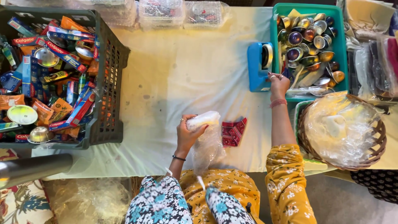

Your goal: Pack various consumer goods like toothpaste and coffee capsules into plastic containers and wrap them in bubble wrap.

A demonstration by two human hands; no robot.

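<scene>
Two hands were in view from the head camera, both working over a counter [178, 74] covered in a pale cloth. I noted the left hand [187, 135] near the counter's front edge, its fingers [199, 130] curled shut around a small clear plastic bag [206, 141] with a pale, whitish content at its top; the loose part of the bag hung down towards the person's body. Just beside the bag, to its right, lay a folded red patterned cloth [233, 132] flat on the counter, apart from the hand.

The right hand [278, 84] was stretched forward to the blue tape dispenser [259, 66], which stood against the left wall of a green tray [306, 8]. Its fingers rested at the dispenser's near right corner, drawn narrow; I could not tell whether they pinched a strip of tape. A pink band sat on that wrist.

The green tray held a heap of small shiny metal bowls [309, 41] in gold, silver and purple tints. Nearer the person, right of the forearm, stood a round wicker basket [375, 149] lined with crumpled clear plastic. At the left end of the counter a dark plastic crate [112, 83] was full of boxed toothpaste tubes [62, 52], orange sachets and several small steel bowls. Clear plastic containers [161, 12] lined the far edge.
</scene>
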